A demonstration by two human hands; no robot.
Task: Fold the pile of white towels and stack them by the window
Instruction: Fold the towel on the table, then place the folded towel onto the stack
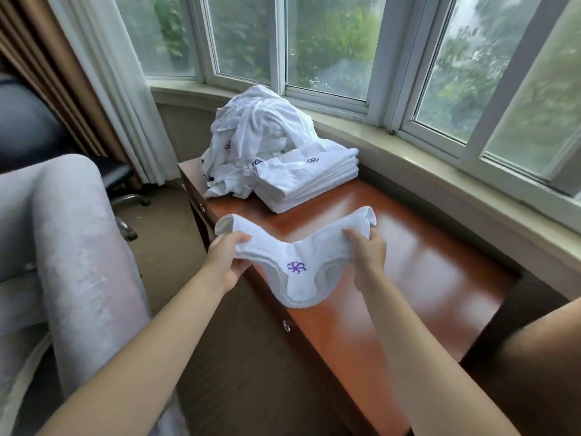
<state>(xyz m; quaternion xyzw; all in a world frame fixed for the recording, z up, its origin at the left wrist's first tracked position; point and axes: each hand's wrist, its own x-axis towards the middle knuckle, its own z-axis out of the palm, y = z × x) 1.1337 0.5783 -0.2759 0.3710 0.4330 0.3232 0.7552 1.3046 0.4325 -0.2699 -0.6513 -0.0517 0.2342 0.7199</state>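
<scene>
Head view: task partly done. Folded stack (306,180) of several towels sits on the desk (408,272) by the window (327,45); exact count can't be read. Unfolded pile (254,133) is touching the stack's far-left side, so plenty left, I'd judge. 1 folded towel (298,262), purple logo up, is held sagging above the desk, just nearer than the stack. Left hand (224,258) grips its left end, fingers curled over the edge. Right hand (366,248) pinches the right end, fingers curled.
</scene>
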